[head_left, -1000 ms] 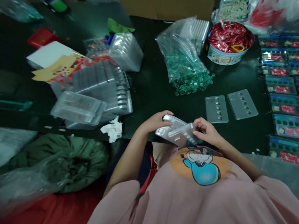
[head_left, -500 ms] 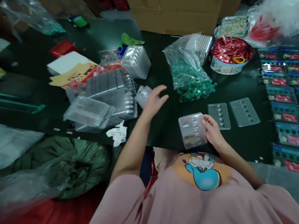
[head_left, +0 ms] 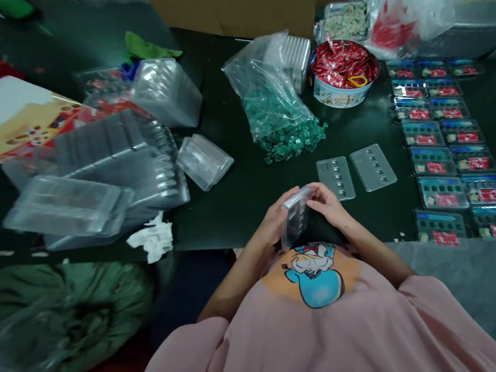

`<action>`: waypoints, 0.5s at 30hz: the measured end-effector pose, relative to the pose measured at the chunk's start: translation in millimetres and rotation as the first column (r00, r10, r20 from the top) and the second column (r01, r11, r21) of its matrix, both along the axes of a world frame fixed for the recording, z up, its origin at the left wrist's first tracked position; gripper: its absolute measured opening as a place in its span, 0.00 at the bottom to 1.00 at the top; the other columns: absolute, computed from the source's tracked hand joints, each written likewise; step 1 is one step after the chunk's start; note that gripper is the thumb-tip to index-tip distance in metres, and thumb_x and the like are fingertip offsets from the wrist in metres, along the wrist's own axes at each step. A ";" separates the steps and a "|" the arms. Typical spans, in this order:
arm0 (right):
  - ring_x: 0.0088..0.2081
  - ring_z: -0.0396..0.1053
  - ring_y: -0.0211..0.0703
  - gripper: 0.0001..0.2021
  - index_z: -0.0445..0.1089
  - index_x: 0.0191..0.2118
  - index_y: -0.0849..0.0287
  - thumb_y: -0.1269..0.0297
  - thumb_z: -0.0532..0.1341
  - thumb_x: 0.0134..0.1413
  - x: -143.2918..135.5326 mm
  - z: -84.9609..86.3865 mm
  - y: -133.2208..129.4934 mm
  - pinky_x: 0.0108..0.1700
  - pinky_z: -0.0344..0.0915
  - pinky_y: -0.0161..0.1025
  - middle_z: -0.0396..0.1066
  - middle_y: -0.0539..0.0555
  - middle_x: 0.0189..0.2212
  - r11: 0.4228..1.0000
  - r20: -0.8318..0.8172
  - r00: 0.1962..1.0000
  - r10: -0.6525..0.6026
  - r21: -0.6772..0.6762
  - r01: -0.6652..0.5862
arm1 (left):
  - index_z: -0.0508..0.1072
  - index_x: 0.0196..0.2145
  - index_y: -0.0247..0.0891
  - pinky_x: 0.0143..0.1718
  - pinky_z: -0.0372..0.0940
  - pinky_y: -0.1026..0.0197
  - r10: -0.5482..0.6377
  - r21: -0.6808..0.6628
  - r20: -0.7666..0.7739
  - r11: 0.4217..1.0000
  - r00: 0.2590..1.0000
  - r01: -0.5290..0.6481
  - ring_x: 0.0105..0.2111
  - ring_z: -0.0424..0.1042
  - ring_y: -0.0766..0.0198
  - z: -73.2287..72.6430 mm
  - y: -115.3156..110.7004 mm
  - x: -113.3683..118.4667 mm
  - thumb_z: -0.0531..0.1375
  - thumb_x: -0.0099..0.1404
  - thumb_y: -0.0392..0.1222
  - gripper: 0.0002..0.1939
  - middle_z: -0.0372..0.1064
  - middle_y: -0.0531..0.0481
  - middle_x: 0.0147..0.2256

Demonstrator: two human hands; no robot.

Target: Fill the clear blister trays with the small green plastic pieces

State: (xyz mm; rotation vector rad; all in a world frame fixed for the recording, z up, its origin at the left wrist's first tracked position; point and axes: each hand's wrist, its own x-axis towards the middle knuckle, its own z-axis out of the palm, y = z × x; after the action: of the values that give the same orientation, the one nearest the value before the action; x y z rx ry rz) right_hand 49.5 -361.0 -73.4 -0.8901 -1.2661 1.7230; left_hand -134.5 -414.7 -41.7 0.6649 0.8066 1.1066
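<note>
Close to my shirt, a stack of clear plastic trays (head_left: 296, 219) stands tilted on edge between both hands. My left hand (head_left: 272, 221) grips its left side. The fingers of my right hand (head_left: 325, 202) close on its upper right edge. Just beyond my right hand, two clear plastic trays lie flat on the dark table: a left tray (head_left: 336, 178) and a right tray (head_left: 373, 167), each with a row of small moulded squares. A smaller pile of clear trays (head_left: 205, 161) rests to the left of my hands.
Green plastic pieces (head_left: 293, 138) spill from a clear bag (head_left: 261, 92). Behind the trays stands a round tin (head_left: 344, 96) of red packets. Filled trays (head_left: 442, 192) form columns at the right. Big stacks of clear trays (head_left: 115, 157) and a crumpled tissue (head_left: 152, 238) are at the left.
My left hand has come from the small tray pile to the stack in my right hand, and both now hold it. The stack has turned from flat to on edge. The view has shifted right.
</note>
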 end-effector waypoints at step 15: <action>0.35 0.66 0.38 0.19 0.64 0.37 0.54 0.61 0.72 0.40 7.4 12.6 -2.6 0.38 0.64 0.36 0.66 0.47 0.33 0.992 0.046 0.993 0.111 -0.070 -0.108 | 0.74 0.47 0.43 0.62 0.51 0.46 -0.093 0.182 -0.082 0.977 0.992 0.106 0.61 0.57 0.42 7.6 -7.1 -2.8 0.63 0.51 0.69 0.34 0.59 0.41 0.59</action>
State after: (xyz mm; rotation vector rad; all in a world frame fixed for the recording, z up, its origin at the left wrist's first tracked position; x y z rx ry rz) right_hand 56.9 -363.6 -60.9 -0.9224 -1.3173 1.8498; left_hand -137.3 -421.8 -34.0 0.8983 0.7286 1.0794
